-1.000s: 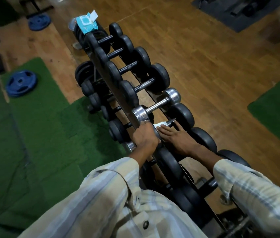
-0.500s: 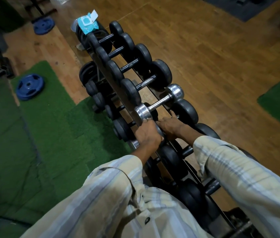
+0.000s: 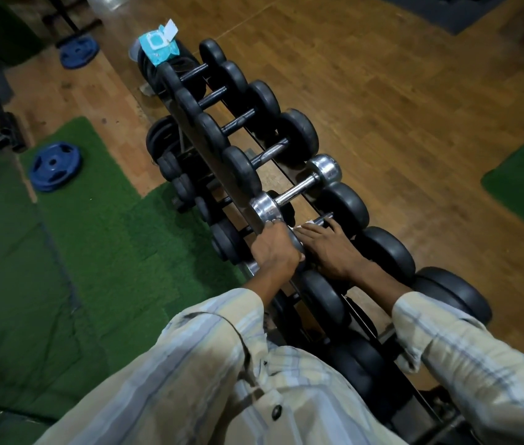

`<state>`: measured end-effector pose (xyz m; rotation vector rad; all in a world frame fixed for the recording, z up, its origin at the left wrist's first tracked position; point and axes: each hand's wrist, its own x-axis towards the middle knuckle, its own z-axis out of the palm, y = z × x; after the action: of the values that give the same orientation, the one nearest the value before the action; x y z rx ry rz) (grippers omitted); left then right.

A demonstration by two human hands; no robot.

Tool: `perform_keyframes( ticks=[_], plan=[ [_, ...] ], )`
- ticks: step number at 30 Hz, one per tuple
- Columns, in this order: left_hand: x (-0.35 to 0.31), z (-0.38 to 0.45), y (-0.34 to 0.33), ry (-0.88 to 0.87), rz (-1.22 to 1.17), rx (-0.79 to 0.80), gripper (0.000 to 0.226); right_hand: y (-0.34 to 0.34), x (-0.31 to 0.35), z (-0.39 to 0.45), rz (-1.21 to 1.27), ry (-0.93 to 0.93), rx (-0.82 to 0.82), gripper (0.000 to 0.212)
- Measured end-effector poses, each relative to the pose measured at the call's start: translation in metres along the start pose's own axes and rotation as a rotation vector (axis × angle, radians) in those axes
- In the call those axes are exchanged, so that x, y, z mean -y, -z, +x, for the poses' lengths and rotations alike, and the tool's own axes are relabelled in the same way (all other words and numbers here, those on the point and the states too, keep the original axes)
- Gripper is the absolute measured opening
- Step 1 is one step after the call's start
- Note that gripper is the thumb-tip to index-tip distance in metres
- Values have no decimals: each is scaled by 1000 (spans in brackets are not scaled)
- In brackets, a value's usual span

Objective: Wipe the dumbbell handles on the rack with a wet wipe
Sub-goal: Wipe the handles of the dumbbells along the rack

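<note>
A long dumbbell rack (image 3: 186,123) runs away from me, holding several black dumbbells and one chrome dumbbell (image 3: 296,191). My left hand (image 3: 275,248) grips the near end of a dumbbell just below the chrome one. My right hand (image 3: 331,248) lies over that dumbbell's handle, fingers stretched along it, pressing a white wet wipe (image 3: 305,223) whose edge peeks out past the fingertips. The bare end of the handle (image 3: 324,219) shows beyond the wipe. Most of the wipe is hidden under my hand.
A blue wet-wipe pack (image 3: 157,48) with its flap open lies on the far end of the rack. Blue weight plates (image 3: 53,165) (image 3: 79,53) rest on the floor to the left. Green turf mats (image 3: 93,239) lie left and right of the wooden floor (image 3: 398,107).
My right hand slid toward the left hand along the handle, then back out toward its far end, so the wipe's edge shows again. My left hand kept its grip.
</note>
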<state>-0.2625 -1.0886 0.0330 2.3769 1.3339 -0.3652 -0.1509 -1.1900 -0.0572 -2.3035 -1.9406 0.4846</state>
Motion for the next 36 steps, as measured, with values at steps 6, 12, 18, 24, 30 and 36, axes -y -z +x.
perform_keyframes(
  ticks=[6, 12, 18, 24, 30, 36],
  plan=[
    [2, 4, -1, 2, -27, 5, 54, -4, 17, -16, 602, -218, -76, 79],
    [4, 9, 2, -13, -49, 24, 44, 18, 38, -14, 1286, -379, 25, 65],
    [13, 13, 2, -119, 16, -37, 22, 40, 56, 12, 1451, -686, 11, 31],
    [19, 13, 7, -108, -75, 29, 46, 59, 62, 24, 1753, -735, 83, 8],
    [17, 11, 13, -58, -104, 69, 63, 39, 42, 22, 2236, -897, -225, 33],
    [8, 6, 20, -14, -73, 86, 71, 30, 38, 20, 2472, -1120, -421, 75]
  ],
)
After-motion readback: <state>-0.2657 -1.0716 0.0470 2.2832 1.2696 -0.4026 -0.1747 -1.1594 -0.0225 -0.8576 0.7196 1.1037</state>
